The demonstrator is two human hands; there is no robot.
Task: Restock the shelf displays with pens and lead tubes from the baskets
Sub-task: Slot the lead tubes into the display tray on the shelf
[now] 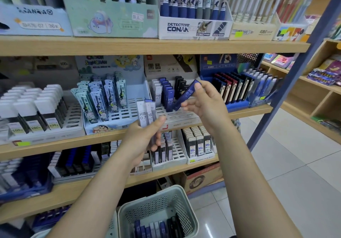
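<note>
My right hand (206,106) pinches a blue lead tube (186,94) marked HB 0.7, tilted, its lower end near the blue row in the white slotted display tray (177,115) on the middle shelf. That tray holds rows of clear, blue and black tubes. Below it and to its left, my left hand (145,140) grips a few clear lead tubes (145,114), held upright in front of the tray's front edge. A pale green basket (158,212) stands on the floor below my arms, with several blue, clear and black tubes in it.
Cartoon-printed lead display (108,97) sits left of the tray, a blue display (238,88) to its right. Pen boxes line the top shelf (147,45). A blue shelf post (287,82) rises on the right, with tiled floor and another wooden shelf unit (313,93) beyond.
</note>
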